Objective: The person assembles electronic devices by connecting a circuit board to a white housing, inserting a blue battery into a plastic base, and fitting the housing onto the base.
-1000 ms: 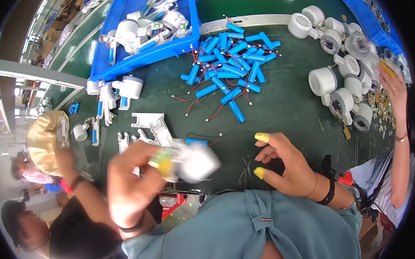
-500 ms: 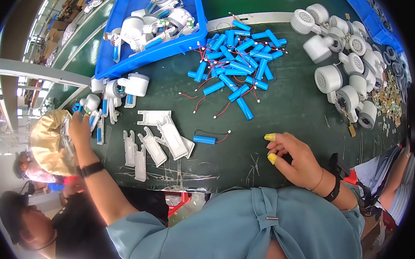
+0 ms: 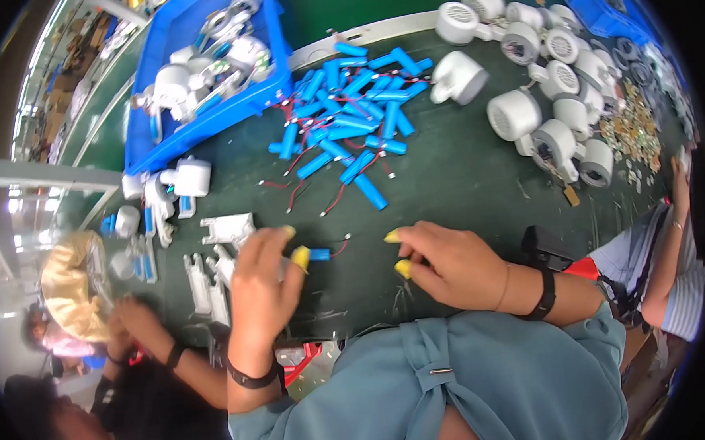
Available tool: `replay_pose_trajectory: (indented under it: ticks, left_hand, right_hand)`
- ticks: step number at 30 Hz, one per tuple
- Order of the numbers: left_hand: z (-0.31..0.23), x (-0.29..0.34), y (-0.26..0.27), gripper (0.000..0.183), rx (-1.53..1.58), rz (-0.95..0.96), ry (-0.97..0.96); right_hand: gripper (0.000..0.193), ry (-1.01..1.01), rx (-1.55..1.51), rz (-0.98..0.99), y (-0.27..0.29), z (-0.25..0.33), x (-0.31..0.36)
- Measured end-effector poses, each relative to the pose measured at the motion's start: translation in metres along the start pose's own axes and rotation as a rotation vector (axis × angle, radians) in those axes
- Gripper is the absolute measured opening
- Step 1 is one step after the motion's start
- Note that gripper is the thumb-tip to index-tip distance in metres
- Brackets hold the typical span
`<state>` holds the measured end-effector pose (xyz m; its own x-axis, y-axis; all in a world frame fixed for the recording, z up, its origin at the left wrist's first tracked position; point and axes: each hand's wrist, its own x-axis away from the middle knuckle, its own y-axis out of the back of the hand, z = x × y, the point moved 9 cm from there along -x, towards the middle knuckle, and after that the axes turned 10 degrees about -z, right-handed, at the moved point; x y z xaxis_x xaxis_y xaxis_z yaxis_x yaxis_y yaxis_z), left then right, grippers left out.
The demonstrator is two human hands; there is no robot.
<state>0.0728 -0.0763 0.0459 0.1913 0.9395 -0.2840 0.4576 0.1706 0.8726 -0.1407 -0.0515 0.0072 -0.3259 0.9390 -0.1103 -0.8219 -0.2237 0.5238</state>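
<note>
My left hand point(image 3: 262, 284), with yellow finger cots on its thumb and index finger, hovers over several white plastic casings point(image 3: 229, 226) and partly covers them. Nothing shows between its spread thumb and finger. Just beyond the thumb lies a single blue cylindrical battery point(image 3: 319, 254) with thin wires and a small white plug. My right hand point(image 3: 458, 266), also in yellow finger cots, is to the right of that battery, its thumb and index finger apart and no object visible in them. Farther back is a heap of similar blue batteries point(image 3: 356, 128).
A blue bin point(image 3: 196, 117) of white assemblies stands at the back left, more assemblies point(image 3: 187, 179) in front of it. At right lie white fan-like heads point(image 3: 514, 114) and small metal-coloured pieces point(image 3: 631, 138). A co-worker's hands point(image 3: 139, 323) are at the left table edge.
My left hand has come back from the white assemblies at far left to above the casings, beside the single battery. The view has shifted, so the table's contents mostly appear farther left.
</note>
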Motion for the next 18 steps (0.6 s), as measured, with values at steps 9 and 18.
replay_pose_trajectory:
  ticks: [9, 18]
  left_hand:
    - [-0.040, 0.002, -0.044, 0.019, 0.340, 0.101, -0.029]
    - [-0.045, 0.009, -0.050, 0.022, 0.358, 0.089, -0.035]
  right_hand:
    - [0.026, -0.670, -0.728, -0.274, 0.075, -0.066, -0.028]
    - [0.035, -0.739, -0.619, -0.134, 0.035, -0.097, -0.082]
